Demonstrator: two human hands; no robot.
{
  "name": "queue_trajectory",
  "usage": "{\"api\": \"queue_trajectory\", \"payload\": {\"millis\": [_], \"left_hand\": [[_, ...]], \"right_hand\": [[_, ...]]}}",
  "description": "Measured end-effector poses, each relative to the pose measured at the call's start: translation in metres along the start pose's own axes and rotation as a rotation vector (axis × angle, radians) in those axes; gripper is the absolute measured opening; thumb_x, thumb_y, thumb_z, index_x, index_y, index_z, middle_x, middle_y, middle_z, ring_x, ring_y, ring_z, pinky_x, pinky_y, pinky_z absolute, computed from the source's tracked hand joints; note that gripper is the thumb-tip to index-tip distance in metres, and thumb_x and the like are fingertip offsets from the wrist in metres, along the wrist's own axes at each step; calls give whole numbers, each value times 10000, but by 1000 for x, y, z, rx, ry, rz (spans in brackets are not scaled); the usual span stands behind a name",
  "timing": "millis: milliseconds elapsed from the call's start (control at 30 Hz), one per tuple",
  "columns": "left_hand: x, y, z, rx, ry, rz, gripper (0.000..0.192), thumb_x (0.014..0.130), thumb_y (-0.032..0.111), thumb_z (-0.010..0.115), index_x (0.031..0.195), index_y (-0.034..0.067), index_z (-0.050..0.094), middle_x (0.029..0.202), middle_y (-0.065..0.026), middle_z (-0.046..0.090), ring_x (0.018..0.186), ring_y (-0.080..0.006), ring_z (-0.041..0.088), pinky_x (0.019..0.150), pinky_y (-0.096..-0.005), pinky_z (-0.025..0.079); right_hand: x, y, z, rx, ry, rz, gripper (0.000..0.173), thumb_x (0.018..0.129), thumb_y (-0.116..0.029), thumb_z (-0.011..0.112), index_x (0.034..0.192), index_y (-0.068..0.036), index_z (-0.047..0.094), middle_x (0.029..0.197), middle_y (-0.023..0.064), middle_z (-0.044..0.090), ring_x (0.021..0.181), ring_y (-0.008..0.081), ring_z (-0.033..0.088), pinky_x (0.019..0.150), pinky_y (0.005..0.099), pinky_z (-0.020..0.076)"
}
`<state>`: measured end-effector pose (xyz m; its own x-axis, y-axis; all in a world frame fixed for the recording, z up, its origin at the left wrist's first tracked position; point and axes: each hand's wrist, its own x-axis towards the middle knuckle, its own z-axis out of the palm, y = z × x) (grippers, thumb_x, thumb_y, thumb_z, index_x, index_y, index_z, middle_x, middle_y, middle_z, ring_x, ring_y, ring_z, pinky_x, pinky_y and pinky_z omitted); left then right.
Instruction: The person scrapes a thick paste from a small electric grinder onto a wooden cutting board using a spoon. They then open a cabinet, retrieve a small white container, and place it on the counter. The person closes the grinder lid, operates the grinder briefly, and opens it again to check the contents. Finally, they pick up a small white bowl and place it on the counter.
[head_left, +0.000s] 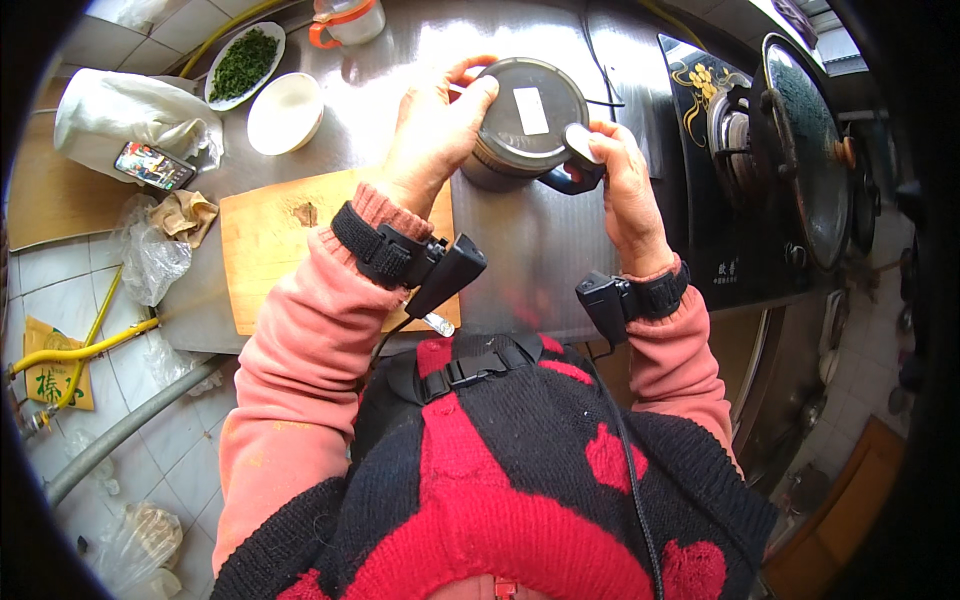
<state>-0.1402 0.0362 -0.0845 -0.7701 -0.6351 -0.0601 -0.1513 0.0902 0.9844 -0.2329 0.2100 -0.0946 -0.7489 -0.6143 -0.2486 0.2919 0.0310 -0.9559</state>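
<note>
A dark, round lidded vessel that looks like an electric kettle (536, 79) stands on the steel counter, its lid closed and bearing a white label. My left hand (439, 124) grips its left side, with the thumb resting on the lid's rim and the other fingers partly hidden behind it. At the black handle (574, 180), my right hand (626, 180) has its thumb and fingers around the upper end, by a round white piece (581, 142). Under my left forearm lies a wooden cutting board (270, 247). What the vessel holds is hidden.
A plate of chopped greens (244, 64), a white bowl (285, 112) and an orange-lidded jar (352, 22) stand at the back left. A phone (155, 165) leans on a white plastic bag (127, 112). To the right, a glass-lidded pan (806, 157) sits on a black gas stove (694, 247).
</note>
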Motion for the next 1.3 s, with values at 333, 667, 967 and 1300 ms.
{"api": "queue_trajectory", "payload": {"millis": [333,667,967,1300], "left_hand": [[6,-9,-6,-163,-68,-38,281,852,126,579,1126,87,626,924,-23,628,803,-74,532,758,-208,442],[4,-8,-12,-169,-56,-74,289,890,217,544,1134,80,614,937,-8,626,851,-72,535,710,-205,429],[-5,-14,-16,-139,11,-76,327,897,229,542,1120,-7,580,945,-85,627,861,-137,556,790,-265,444],[-13,-20,-15,-213,-2,-94,373,907,338,521,1113,34,584,984,-35,609,891,-112,550,723,-259,449]], "right_hand": [[7,-7,6,-119,-37,52,451,818,-254,648,1162,-29,462,914,57,581,800,104,554,715,231,447],[11,-8,7,-119,-57,46,407,801,-218,633,1128,-40,469,802,16,543,678,86,511,605,222,400],[7,-10,10,-153,-28,27,418,815,-229,600,1149,-31,445,821,30,547,668,95,498,619,226,391],[7,-8,11,-190,-18,5,442,815,-237,593,1168,-30,424,858,41,544,671,100,500,611,228,392]]}}
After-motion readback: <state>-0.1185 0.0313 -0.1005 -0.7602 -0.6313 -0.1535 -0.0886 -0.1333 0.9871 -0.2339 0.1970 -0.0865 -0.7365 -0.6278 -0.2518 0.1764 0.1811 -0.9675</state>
